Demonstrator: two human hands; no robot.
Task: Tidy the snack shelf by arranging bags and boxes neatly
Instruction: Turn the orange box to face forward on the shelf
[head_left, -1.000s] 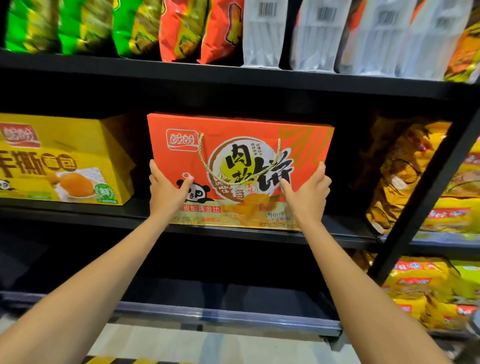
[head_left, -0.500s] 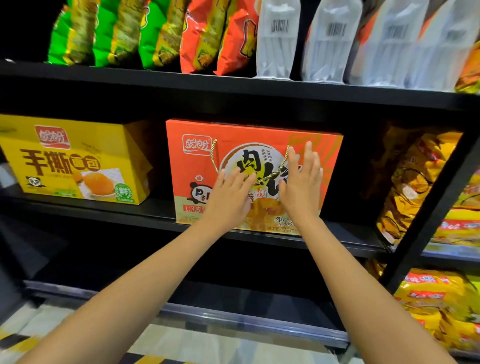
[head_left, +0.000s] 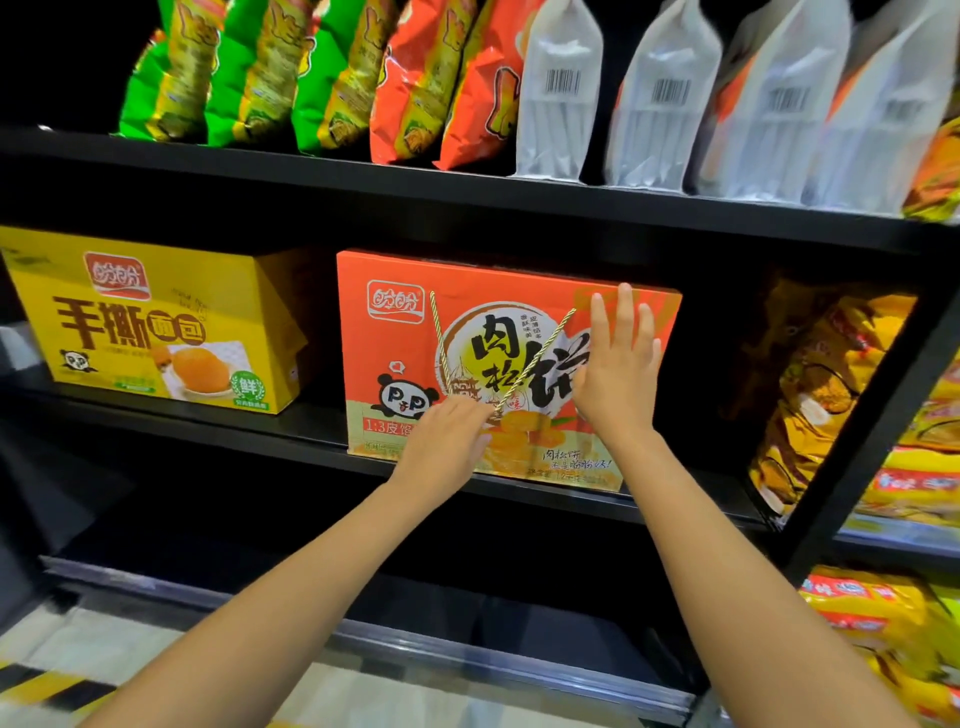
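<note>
An orange snack box (head_left: 467, 280) with a panda print stands upright on the middle shelf (head_left: 260, 434). Its gold cord handle (head_left: 439, 338) is drawn taut into a V down the front. My left hand (head_left: 447, 441) pinches the bottom of that V at its fingertips, low on the box face. My right hand (head_left: 618, 364) lies flat on the box's right half, fingers straight and pointing up. A yellow bread box (head_left: 156, 322) stands to the left on the same shelf, a dark gap between the two boxes.
The upper shelf (head_left: 467, 195) carries green bags (head_left: 249, 78), orange-red bags (head_left: 441, 88) and white bags (head_left: 665, 114) with barcodes. Yellow bags (head_left: 831, 389) crowd the right bay behind a slanted black post (head_left: 883, 441). A lower shelf edge (head_left: 467, 660) runs below.
Both hands left the box's side edges and came to its front. My left hand dropped lower and pulled the hanging cord into a tight V; my right hand slid right and up.
</note>
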